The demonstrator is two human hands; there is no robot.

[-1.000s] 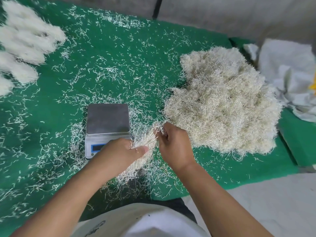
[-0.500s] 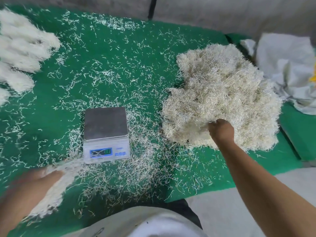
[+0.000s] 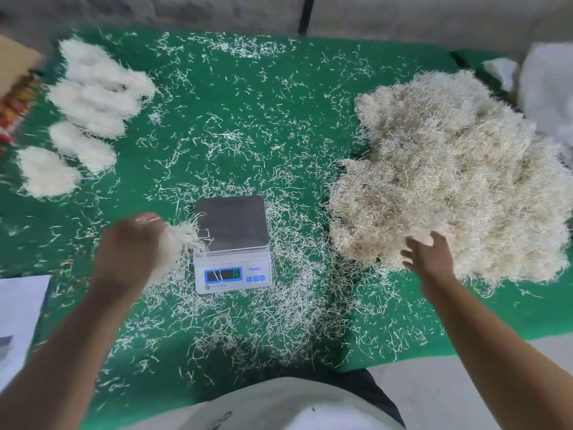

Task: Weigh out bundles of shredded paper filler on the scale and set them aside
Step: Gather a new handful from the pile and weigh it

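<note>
Change since half a second ago: the left hand [image 3: 130, 249] has come up from the lower left corner and is now just beside the left edge of the scale [image 3: 232, 243], with the bundle [image 3: 178, 243] of shredded paper in it. The right hand [image 3: 429, 252] has let go of the big pile [image 3: 449, 181]; before, it was closed inside the paper.
Left hand: the fingers are curled round the bundle; it is blurred, and loose ends of the bundle reach over the left rim of the steel plate.
Right hand: the fingers are spread and relaxed, and it holds nothing, at the near edge of the big pile.
Scale: it stands in the middle of the green mat [image 3: 248, 119], the display faces the person, and the digits are too small to read.
Finished bundles [image 3: 93, 113]: several white bundles lie together at the far left of the mat, well apart from the scale.
Edges: at the left border a white sheet [image 3: 18, 311] and a coloured packet [image 3: 15, 107]; at the right border a white cloth [image 3: 545, 88] behind the big pile.
Open room: between the scale and the finished bundles the mat has only scattered shreds [image 3: 279, 321]; the same between the scale and the far edge.
</note>
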